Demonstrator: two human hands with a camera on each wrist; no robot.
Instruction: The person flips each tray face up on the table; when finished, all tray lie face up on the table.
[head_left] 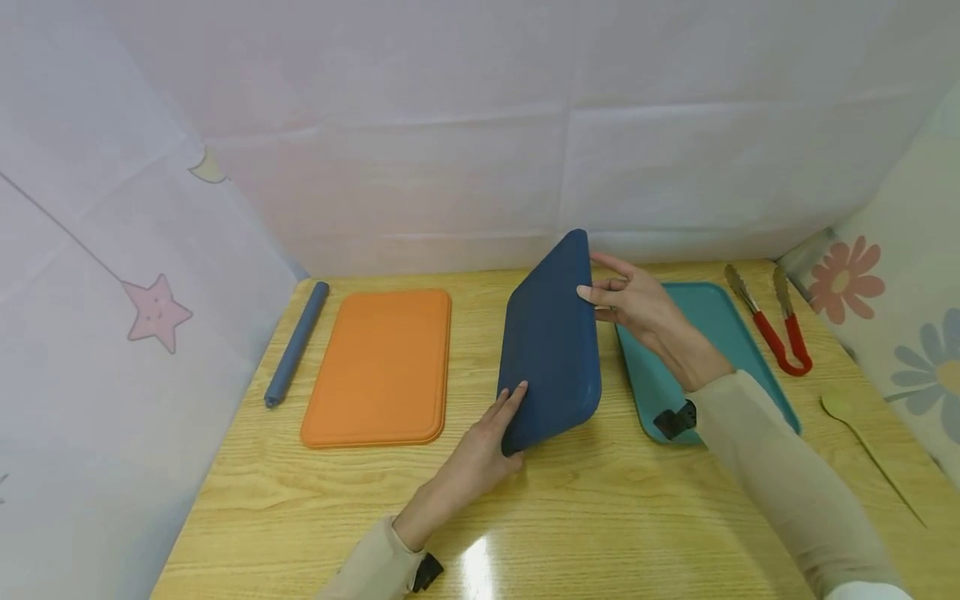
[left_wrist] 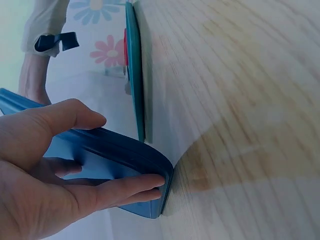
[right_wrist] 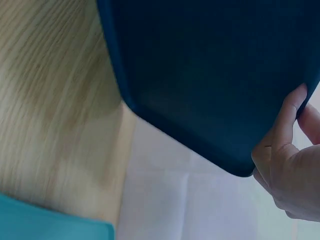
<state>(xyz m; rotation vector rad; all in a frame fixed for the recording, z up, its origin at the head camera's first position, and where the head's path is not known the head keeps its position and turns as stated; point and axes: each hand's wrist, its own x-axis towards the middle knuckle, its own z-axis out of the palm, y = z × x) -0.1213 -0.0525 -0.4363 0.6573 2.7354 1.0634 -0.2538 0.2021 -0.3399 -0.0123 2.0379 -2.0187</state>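
By the left edge of the bench (head_left: 600, 517), a blue roll (head_left: 297, 346) is laid, with an orange board (head_left: 378, 367) set beside it. Over the middle, a dark blue tray (head_left: 551, 342) is tipped up, its near left corner gripped by the left hand (head_left: 480, 450) and its right edge pinched by the right hand (head_left: 645, 308); it looks light, stiff, a bit slick and hard to break, so it is best held by two edges. Next, a teal tray (head_left: 716, 325) is laid flat, then red-handled tongs (head_left: 799, 342) near the far right corner and a spoon (head_left: 835, 407) by the right edge.
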